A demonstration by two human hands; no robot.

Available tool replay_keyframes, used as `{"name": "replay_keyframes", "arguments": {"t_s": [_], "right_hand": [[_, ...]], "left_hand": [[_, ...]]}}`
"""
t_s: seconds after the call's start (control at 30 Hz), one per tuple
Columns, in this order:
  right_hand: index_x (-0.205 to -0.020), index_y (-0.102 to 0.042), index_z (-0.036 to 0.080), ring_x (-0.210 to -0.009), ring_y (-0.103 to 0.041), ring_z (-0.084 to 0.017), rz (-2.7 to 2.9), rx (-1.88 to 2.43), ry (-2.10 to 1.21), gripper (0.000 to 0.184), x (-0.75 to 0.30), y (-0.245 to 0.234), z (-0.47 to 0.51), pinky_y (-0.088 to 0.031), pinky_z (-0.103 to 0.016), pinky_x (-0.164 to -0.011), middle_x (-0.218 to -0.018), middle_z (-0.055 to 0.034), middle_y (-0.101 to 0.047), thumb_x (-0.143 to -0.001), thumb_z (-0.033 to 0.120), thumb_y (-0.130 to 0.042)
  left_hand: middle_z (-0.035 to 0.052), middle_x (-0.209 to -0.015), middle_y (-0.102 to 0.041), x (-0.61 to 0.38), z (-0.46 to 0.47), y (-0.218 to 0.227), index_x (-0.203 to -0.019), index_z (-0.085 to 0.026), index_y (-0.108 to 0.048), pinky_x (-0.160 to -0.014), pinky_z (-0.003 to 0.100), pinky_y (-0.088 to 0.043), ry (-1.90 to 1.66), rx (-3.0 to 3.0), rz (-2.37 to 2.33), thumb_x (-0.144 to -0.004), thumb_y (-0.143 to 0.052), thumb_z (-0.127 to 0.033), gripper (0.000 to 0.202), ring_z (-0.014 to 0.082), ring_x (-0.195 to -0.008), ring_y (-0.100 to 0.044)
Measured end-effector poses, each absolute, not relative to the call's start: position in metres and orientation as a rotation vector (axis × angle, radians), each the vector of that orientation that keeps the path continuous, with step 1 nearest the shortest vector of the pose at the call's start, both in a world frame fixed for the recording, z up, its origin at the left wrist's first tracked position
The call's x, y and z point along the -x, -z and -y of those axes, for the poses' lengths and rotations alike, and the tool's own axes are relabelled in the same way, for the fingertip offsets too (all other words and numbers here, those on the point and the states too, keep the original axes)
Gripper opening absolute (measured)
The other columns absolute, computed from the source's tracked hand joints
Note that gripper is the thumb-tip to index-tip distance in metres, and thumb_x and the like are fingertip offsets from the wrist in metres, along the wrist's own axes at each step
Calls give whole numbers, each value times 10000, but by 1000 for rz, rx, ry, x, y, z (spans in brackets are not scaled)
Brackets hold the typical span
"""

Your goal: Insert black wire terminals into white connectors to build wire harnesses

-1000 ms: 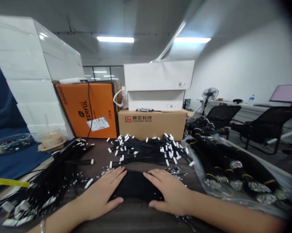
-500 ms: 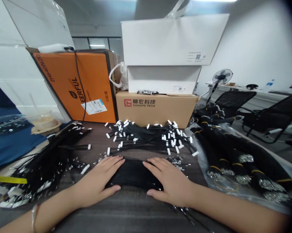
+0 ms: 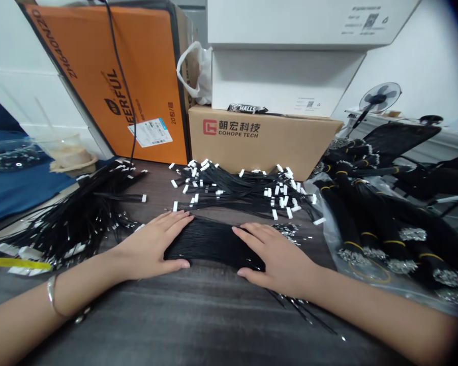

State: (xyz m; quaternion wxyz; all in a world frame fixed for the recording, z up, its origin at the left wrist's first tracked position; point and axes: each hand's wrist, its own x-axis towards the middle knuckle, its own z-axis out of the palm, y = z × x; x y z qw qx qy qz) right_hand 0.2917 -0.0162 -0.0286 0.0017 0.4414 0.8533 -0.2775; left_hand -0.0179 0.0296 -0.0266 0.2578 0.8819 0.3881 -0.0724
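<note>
A flat bundle of thin black wires lies across the dark wooden table in front of me. My left hand rests flat on its left end, fingers stretched out, thumb along the near edge. My right hand lies flat on the right end the same way, fingers pointing inward. Both hands press on the bundle from either side without closing round it. Behind them sits a heap of black wires with white tags.
More tagged black wires spread at the left. Tied black wire bundles on clear plastic fill the right. A brown carton, white boxes and an orange box stand behind. A plastic cup sits on blue cloth.
The view has tilted down and moved closer. Both hands have stayed flat on the ends of the black wire bundle, shifting only slightly.
</note>
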Motion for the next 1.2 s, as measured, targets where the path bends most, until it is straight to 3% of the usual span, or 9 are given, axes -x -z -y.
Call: {"name": "replay_keyframes", "arguments": {"t_s": [0.13, 0.3, 0.53, 0.6, 0.77, 0.93, 1.0, 1.1, 1.2], "right_hand": [[-1438, -423, 120, -1275, -445, -315, -2693, -1401, 856, 726, -293, 29, 17, -374, -502, -1065, -1414, -165, -462, -858, 543, -532], [-1431, -427, 131, -1272, -452, -306, -2715, -1406, 842, 705, -293, 30, 18, -382, -503, -1065, -1406, -161, -471, -859, 528, -538], [-1407, -456, 130, -1259, -467, -285, -2764, -1371, 833, 666, -295, 32, 18, -401, -479, -1052, -1368, -151, -508, -866, 509, -547], [-1412, -450, 142, -1260, -467, -290, -2781, -1358, 828, 660, -296, 31, 19, -405, -494, -1041, -1371, -149, -508, -872, 511, -538], [-1409, -458, 168, -1251, -483, -295, -2802, -1339, 825, 625, -308, 26, 27, -431, -507, -1012, -1374, -145, -511, -886, 503, -518], [-1425, -433, 181, -1235, -500, -283, -2787, -1342, 806, 649, -320, 25, 31, -457, -492, -990, -1382, -133, -508, -878, 518, -525], [-1424, -431, 165, -1234, -502, -279, -2782, -1348, 796, 653, -319, 26, 30, -458, -478, -992, -1380, -134, -510, -875, 504, -534], [-1413, -439, 155, -1233, -506, -277, -2796, -1305, 826, 662, -317, 22, 26, -452, -461, -1004, -1366, -130, -524, -870, 520, -539], [-1509, -242, 169, -1298, -448, -309, -2820, -1338, 933, 877, -329, 5, 21, -407, -486, -1049, -1449, -143, -429, -842, 700, -446]], "left_hand": [[230, -1437, -447, 15, -30, 26, -1426, -73, -375, -1096, 537, -325, 195, -2397, -1060, -837, -527, -619, 817, 366, -1329, -411], [208, -1387, -493, 13, -29, 27, -1415, -72, -378, -1152, 545, -205, 164, -2406, -1052, -831, -557, -595, 803, 342, -1318, -425], [229, -1534, -286, 17, -29, 31, -1378, -79, -401, -1139, 550, -226, 160, -2398, -1024, -849, -519, -608, 758, 363, -1430, -225], [223, -1527, -309, 16, -28, 31, -1382, -93, -386, -1135, 536, -244, 160, -2396, -1004, -843, -517, -623, 768, 351, -1419, -265], [177, -1367, -523, 7, -19, 25, -1331, -133, -420, -1123, 544, -253, 118, -2397, -1029, -842, -531, -604, 688, 333, -1294, -454], [147, -1228, -592, -7, -9, 23, -1257, -141, -473, -1094, 549, -295, 67, -2406, -1053, -846, -526, -616, 631, 314, -1170, -532], [155, -1259, -572, -11, -9, 26, -1283, -139, -455, -1101, 540, -293, 56, -2414, -1048, -849, -532, -604, 641, 319, -1205, -505], [188, -1448, -422, -13, -14, 28, -1409, -133, -323, -1127, 575, -228, 52, -2482, -1019, -864, -523, -578, 732, 354, -1350, -367], [171, -1514, -347, -1, -19, 17, -1484, -184, -188, -1132, 627, -149, -14, -2519, -985, -834, -513, -651, 864, 382, -1394, -293]]}}
